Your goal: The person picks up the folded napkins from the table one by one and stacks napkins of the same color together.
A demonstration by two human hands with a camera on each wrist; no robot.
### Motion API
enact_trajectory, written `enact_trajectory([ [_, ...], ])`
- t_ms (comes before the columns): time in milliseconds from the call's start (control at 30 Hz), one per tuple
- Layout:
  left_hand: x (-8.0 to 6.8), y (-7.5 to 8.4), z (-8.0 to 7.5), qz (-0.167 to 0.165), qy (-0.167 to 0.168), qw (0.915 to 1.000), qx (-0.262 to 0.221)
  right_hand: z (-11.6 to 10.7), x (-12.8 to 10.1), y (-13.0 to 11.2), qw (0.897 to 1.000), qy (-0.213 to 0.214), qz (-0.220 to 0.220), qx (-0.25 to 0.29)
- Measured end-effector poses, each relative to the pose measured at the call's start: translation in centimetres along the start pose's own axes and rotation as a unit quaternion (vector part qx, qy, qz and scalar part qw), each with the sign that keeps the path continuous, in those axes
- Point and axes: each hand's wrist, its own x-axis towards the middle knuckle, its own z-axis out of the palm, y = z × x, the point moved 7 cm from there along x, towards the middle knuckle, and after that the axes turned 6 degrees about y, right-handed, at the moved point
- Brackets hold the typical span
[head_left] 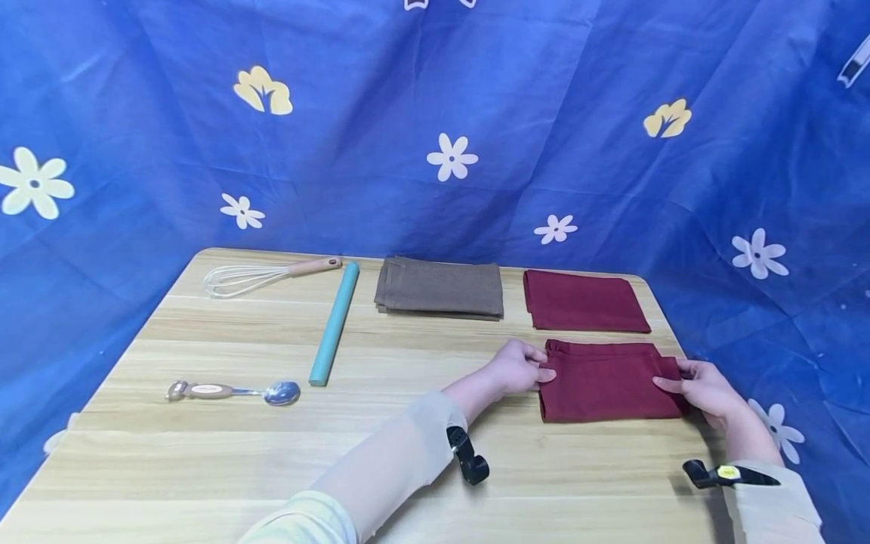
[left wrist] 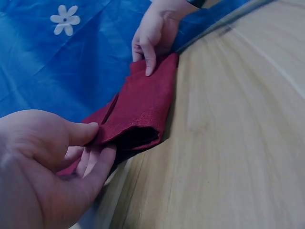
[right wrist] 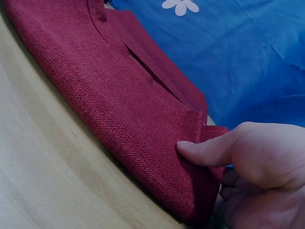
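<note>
A folded dark red cloth [head_left: 605, 385] lies toward the right side of the table, between both hands. My left hand [head_left: 518, 367] pinches its left end, thumb on top and fingers underneath; in the left wrist view the layers of the cloth [left wrist: 143, 105] gape at that end. At the opposite end my right hand [head_left: 707, 389] holds it the same way, the thumb flat on the upper layer in the right wrist view and the fingers partly hidden below the fabric [right wrist: 119, 105]. Just behind it lies a second folded dark red cloth [head_left: 584, 302].
A folded grey-brown cloth [head_left: 440, 289] sits at the table's back middle. Left of it are a teal rod [head_left: 334, 325] and a whisk [head_left: 272, 276]. A spoon [head_left: 234, 391] lies nearer the front left. Blue flowered fabric [head_left: 381, 151] hangs behind the wooden table [head_left: 204, 468].
</note>
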Motion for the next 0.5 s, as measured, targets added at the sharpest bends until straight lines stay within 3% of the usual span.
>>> enact_trajectory([
  [200,0.09,0.33,-0.51,0.059,0.027,0.9935,0.093,0.0,0.0,0.1,1.0,-0.008,0.02,0.002],
  [500,0.09,0.24,-0.69,0.052,0.029,0.9948,0.083,0.24,0.15,0.6,0.997,-0.015,0.059,0.039],
])
